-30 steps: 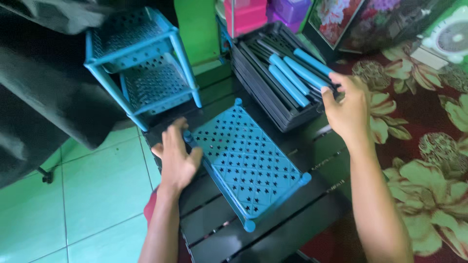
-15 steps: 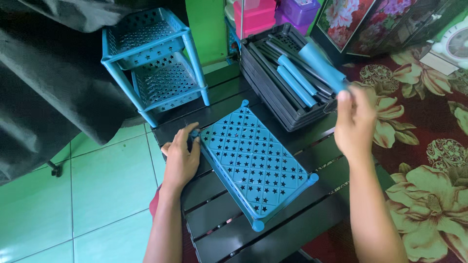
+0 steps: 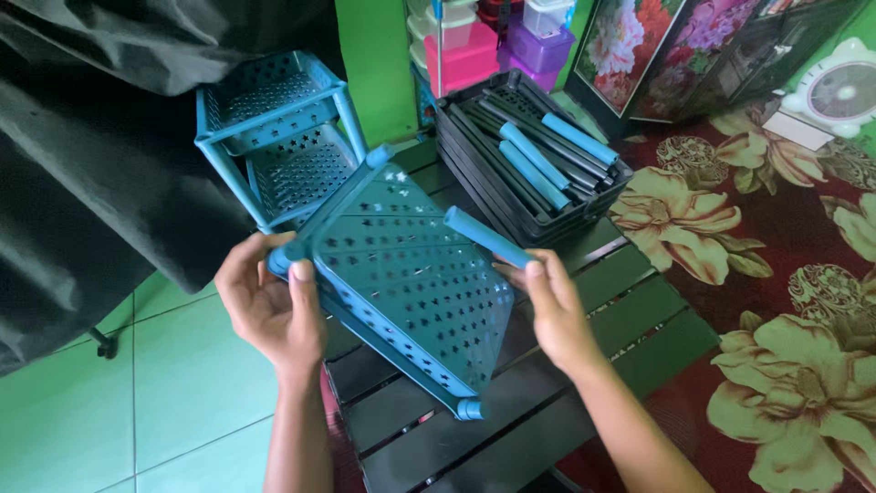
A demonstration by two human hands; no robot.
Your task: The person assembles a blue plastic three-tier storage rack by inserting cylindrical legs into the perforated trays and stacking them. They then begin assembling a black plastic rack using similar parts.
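My left hand [image 3: 272, 309] grips the near-left corner of a blue perforated plastic shelf tray [image 3: 401, 274], tilting it up off the black slatted table [image 3: 584, 365]. My right hand [image 3: 555, 309] holds a blue plastic tube [image 3: 486, 236] by its lower end, resting across the tray's right side. More blue tubes [image 3: 538, 151] lie on a stack of black trays [image 3: 497, 183] behind.
An assembled blue two-tier rack [image 3: 278, 128] stands at the back left, next to black fabric [image 3: 100, 164]. Pink and purple containers [image 3: 497, 46] sit behind the black stack. A floral carpet [image 3: 776, 301] lies to the right, green tiles [image 3: 109, 402] to the left.
My left hand has lifted the blue tray from flat to tilted. My right hand has brought a blue tube from the black stack down to the tray.
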